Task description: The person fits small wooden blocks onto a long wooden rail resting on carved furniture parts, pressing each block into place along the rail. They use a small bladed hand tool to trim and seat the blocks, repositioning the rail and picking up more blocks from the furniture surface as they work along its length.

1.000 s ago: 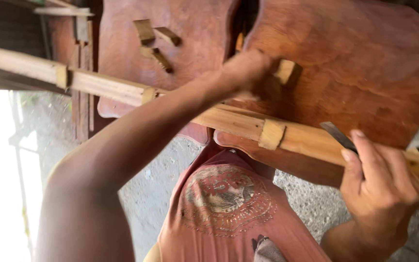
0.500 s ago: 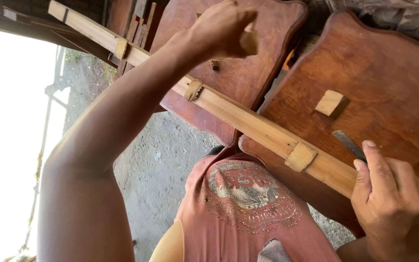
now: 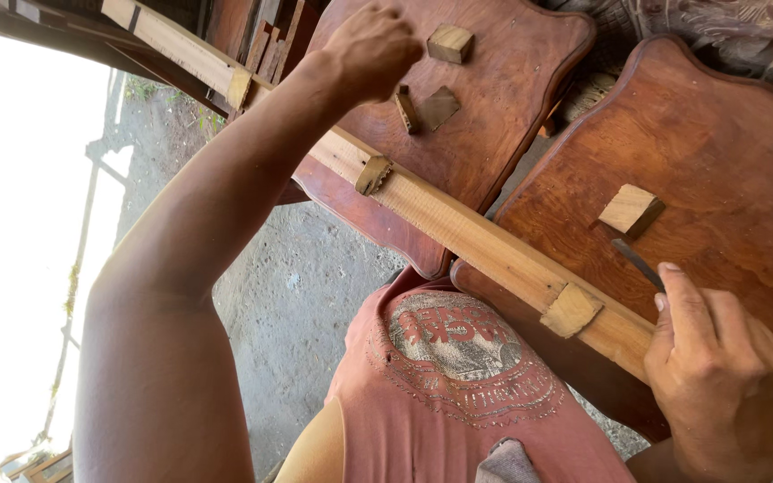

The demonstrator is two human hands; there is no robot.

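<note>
Reddish-brown wood fills most of the scene — two carved panels with scalloped edges, lying side by side, the left panel (image 3: 494,116) reaching to the top edge of view and the right panel (image 3: 726,170) running off the right edge. A long pale batten (image 3: 458,228) lies slantwise across both, from the upper left down to the lower right corner, with small tan blocks fixed along its near edge — one (image 3: 373,174) by the left panel's near edge, another (image 3: 571,310) where the batten crosses onto the right panel.

The left hand (image 3: 373,49) is stretched far out over the left panel's far end, curled into a loose fist; I cannot tell whether anything sits inside it. Just beside it, on the panel, lie a pale cube (image 3: 450,42), a narrow dark strip (image 3: 405,108) and a flat brown chip (image 3: 439,106).

The right hand (image 3: 717,376) rests on the batten near the lower right corner, fingers folded tight round a thin dark metal blade (image 3: 637,261) whose tip points up toward a pale wedge (image 3: 630,210) lying in the middle of the right panel. The tip stands just short of that wedge, not touching it.

Below the batten shows a faded red shirt (image 3: 458,385) with a round print, and beyond it grey gritty ground (image 3: 297,295).
</note>
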